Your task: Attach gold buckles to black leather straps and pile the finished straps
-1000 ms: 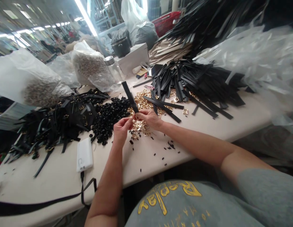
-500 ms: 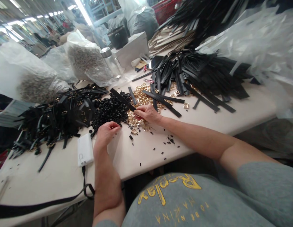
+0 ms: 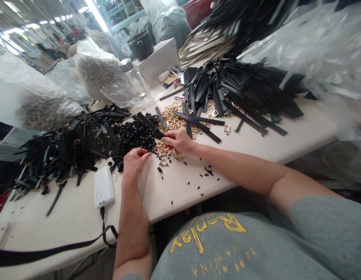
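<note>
- In the head view, the right hand [image 3: 178,141] pinches one end of a black strap [image 3: 148,123], thumb and fingers pressed together on it. The far end points away to the left, over the loops [image 3: 130,140]; probably this grip leaves most of its length free.
- The fingers cover the near end, so it is not visible whether a buckle is there.
- The left hand [image 3: 136,160] is low over the worktop [image 3: 163,190], at the near edge of the loops. Its fingers are bent and the tips are near each other; whether a small piece is between them, I cannot say.
- The loops and the gold buckles [image 3: 175,116] lie in heaps side by side, just beyond the hands, I think so that each hand can reach small parts with little movement.
- The strap pile [image 3: 227,93] is at the right, and the buckled straps [image 3: 72,146] make another heap at the left; it seems this separation prevents mixing.
- Small black bits [image 3: 208,171] are scattered near the front edge, apparently without any order.
- The power bank [image 3: 103,187] lies left of the left hand, apart from it, perhaps so its cable [image 3: 102,216] can hang over the edge.
</note>
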Tool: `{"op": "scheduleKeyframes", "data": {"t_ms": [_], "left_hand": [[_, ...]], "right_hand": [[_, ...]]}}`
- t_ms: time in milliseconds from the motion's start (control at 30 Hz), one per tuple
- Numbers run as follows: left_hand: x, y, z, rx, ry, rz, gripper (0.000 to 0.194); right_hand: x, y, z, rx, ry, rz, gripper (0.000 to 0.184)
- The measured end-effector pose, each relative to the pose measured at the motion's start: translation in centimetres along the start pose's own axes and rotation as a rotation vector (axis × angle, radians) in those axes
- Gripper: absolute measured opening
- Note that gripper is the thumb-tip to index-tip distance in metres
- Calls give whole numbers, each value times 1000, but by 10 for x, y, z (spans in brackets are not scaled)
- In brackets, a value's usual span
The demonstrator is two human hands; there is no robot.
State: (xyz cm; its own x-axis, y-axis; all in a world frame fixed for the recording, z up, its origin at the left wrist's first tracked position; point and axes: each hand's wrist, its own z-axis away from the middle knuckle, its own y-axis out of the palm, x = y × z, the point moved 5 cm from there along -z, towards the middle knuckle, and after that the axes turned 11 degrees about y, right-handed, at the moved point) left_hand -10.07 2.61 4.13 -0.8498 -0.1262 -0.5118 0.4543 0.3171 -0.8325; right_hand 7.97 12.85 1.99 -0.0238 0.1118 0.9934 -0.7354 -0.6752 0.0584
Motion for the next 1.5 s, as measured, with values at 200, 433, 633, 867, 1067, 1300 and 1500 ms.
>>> {"op": "scheduleKeyframes", "data": {"t_ms": [200,433,633,867,1067,1300,1500], "left_hand": [[7,-10,1,-106,-119,6,30],[-1,-24,4,-101,-107,-125,34],[0,-31,9,-133,-23,-40,22],[-43,-4,46,341,284,153,21],[-32,6,48,240,254,120,7],[-24,9,9,-82,-107,804,36],[-30,29,-2,-206,-187,1057,39]], "right_hand": [[3,-5,-1,-26,-8,51,22],[3,-1,-2,-11,-20,86,24],[0,-3,-6,-29,-47,124,22],[2,-2,-2,-22,-51,155,24],[6,3,5,-17,-85,171,27],[9,5,8,19,-108,233,26],[1,3,3,13,-65,185,22]]}}
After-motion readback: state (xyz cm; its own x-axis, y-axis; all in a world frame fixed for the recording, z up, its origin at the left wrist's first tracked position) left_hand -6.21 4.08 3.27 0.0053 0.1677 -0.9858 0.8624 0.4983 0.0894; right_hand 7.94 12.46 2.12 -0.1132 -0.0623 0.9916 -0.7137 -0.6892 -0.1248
